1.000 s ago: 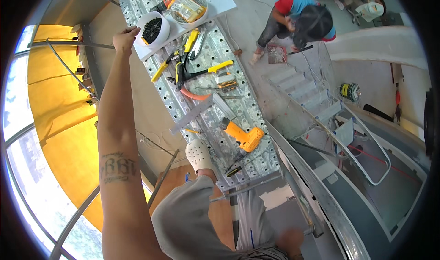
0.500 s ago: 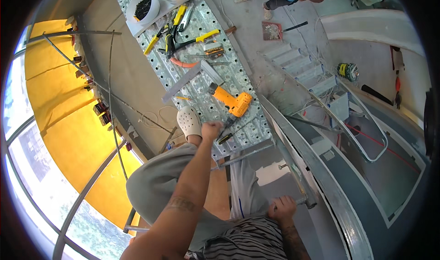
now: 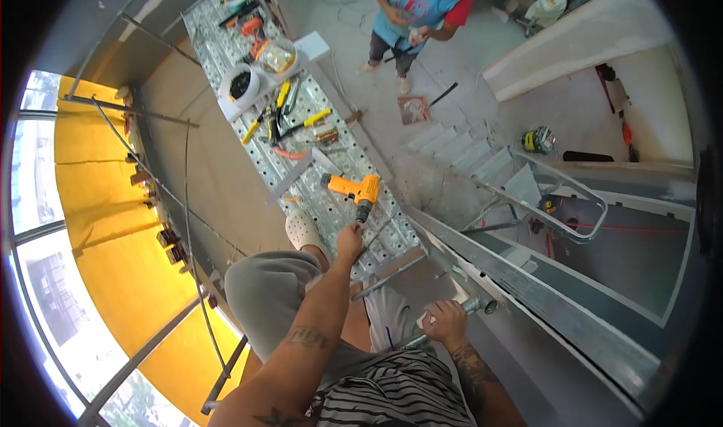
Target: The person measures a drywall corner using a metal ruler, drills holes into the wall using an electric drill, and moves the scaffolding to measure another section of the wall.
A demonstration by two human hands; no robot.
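An orange drill (image 3: 367, 190) lies on the perforated metal scaffold plank (image 3: 392, 227), its dark chuck pointing toward me. Just below that chuck is my left hand (image 3: 350, 241), a closed fist above the plank's near end. What its fingers hold, if anything, I cannot make out. Beside the fist lies a thin dark tool (image 3: 367, 251), partly hidden. My right hand (image 3: 446, 321) is wrapped round a metal scaffold tube (image 3: 472, 305), near its end. A grey framing square (image 3: 290, 178) lies left of the drill. My foot in a white clog (image 3: 302, 230) rests at the plank's left edge.
Yellow-handled hand tools (image 3: 282, 118) and a white bucket (image 3: 239, 85) of dark pieces sit farther along the plank. A person (image 3: 422, 13) stands on the floor below. A stepladder (image 3: 482, 160) is at the right; a long metal beam (image 3: 527, 299) runs beside me. Thin bars (image 3: 181, 193) cross at left.
My view has tilted up, bringing more of the plank's far end and the person into sight. The left fist remains by the drill's chuck, and my right hand still grips the tube.
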